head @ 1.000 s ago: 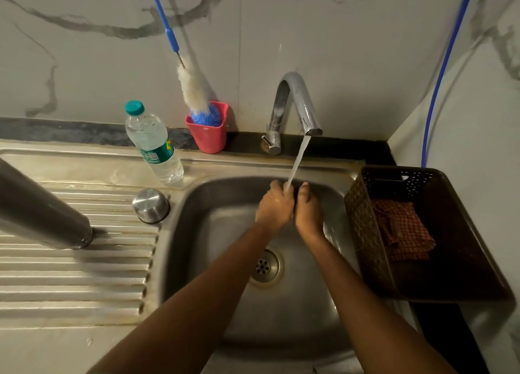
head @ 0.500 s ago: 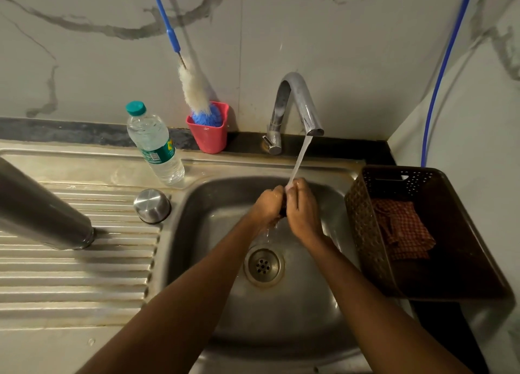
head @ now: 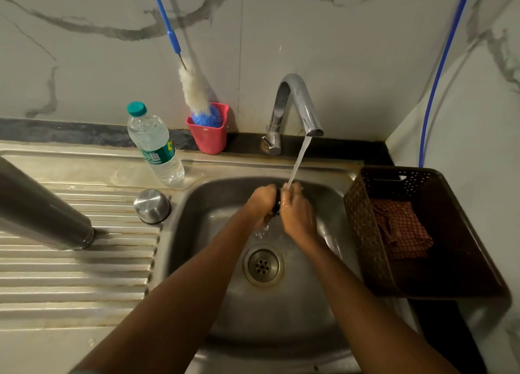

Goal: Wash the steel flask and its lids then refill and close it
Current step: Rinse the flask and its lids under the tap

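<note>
Left hand (head: 261,202) and right hand (head: 297,213) have drawn closer under the tap (head: 298,106) since a second ago; both grip a small dark lid (head: 277,205) in its stream; wet, the lid could slip toward the drain (head: 263,266) below the tap; the flask (head: 42,210) waits well left of the tap.

The steel flask (head: 42,210), plain and brushed, stands on the ribbed drainboard (head: 84,275) at the counter's (head: 42,351) left edge. Its domed steel lid (head: 152,205) sits rim-down on the drainboard's far right corner. A small dark lid (head: 277,203) is gripped between the left hand (head: 260,202) and right hand (head: 297,213) under running water (head: 299,160).
</note>
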